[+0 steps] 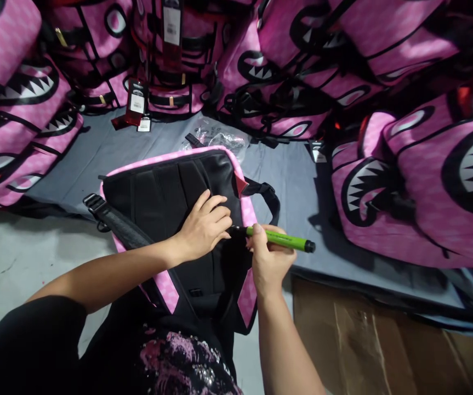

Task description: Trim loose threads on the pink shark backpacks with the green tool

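Note:
A pink backpack (149,189) with a black padded back panel lies before me, its back side up and its lower part against my lap. My left hand (204,226) rests on that panel, fingers bent slightly and a little apart, holding nothing that I can see. Closed around a green marker pen (288,239) is my right hand (269,266). The pen's dark tip points left, at the panel's right part close to my left fingertips; whether it touches cannot be made out. A black shoulder strap (127,225) crosses the bag's left side, and a side strap (269,197) loops out at the right.
Stacked pink shark-mouth backpacks (256,66) line the back, with more at the left (26,88) and right (433,181). Clear plastic wrapping (220,134) lies behind my bag on the grey cloth (297,219). Brown cardboard (359,340) is at the lower right.

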The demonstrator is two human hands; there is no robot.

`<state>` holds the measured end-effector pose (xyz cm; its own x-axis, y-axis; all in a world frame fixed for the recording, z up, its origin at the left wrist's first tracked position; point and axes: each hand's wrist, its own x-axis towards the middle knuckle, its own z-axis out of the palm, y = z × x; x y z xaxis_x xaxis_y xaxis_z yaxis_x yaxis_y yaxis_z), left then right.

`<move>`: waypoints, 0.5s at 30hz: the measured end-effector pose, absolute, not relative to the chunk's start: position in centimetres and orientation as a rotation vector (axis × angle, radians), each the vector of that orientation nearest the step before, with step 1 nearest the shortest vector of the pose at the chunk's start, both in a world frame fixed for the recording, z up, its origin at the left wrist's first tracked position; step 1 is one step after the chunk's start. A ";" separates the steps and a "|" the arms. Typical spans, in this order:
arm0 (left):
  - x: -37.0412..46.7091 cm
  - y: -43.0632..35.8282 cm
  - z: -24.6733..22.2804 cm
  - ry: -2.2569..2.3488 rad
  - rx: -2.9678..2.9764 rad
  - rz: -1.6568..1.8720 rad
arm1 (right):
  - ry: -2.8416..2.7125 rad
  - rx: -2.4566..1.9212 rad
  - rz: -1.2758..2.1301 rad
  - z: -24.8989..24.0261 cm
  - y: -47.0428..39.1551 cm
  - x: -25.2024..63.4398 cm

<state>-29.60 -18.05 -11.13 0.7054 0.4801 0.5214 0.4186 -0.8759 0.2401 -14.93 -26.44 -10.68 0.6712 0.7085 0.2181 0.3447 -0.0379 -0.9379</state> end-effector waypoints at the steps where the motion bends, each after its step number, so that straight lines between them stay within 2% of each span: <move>1: -29.5 -18.3 -11.3 0.760 2.799 0.917 | -0.902 -1.676 0.311 -10.6 -26.4 -14.9; 15: -29.0 -18.2 -12.5 0.790 2.821 1.116 | -1.083 -1.726 0.168 -11.8 -25.9 -15.1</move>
